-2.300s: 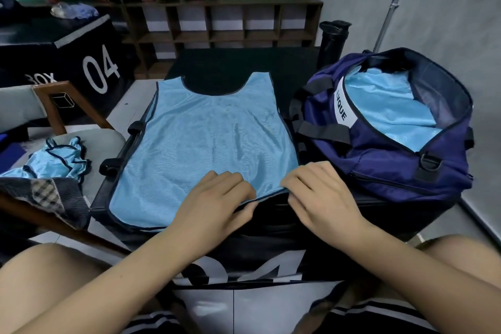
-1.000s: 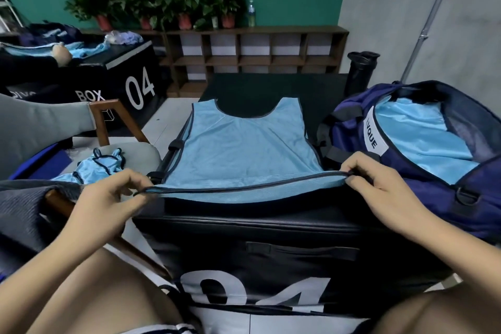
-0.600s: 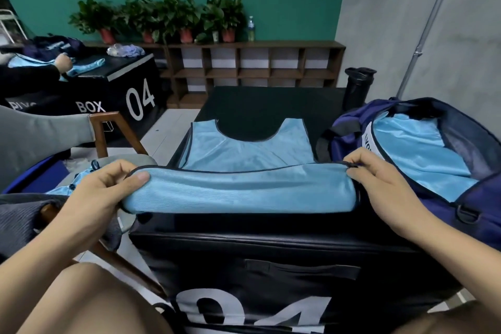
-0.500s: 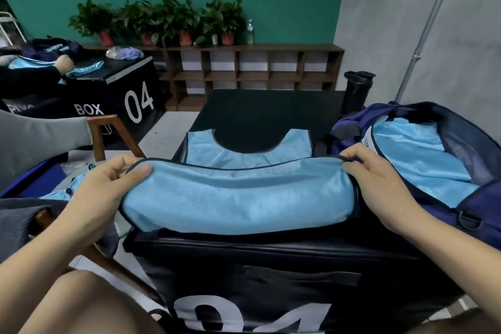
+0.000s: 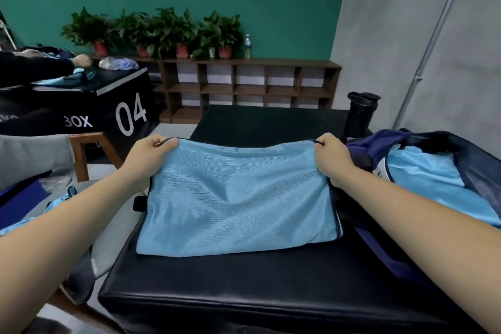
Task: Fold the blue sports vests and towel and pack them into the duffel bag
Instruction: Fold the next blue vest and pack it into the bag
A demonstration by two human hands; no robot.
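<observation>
Up at the far edge of the blue vest (image 5: pixel 235 198), which lies doubled over on the black padded worktop (image 5: pixel 244 285), the left hand (image 5: pixel 147 156) and right hand (image 5: pixel 332 160) each pinch a corner, set wide apart, beside the open navy duffel bag (image 5: pixel 474 168) already holding blue fabric.

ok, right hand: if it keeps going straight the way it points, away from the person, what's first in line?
Probably the black bottle, standing just beyond the right hand, which pinches the far corner of the vest. Depth is unclear; it might pass left of it over the bare black box top.
</observation>
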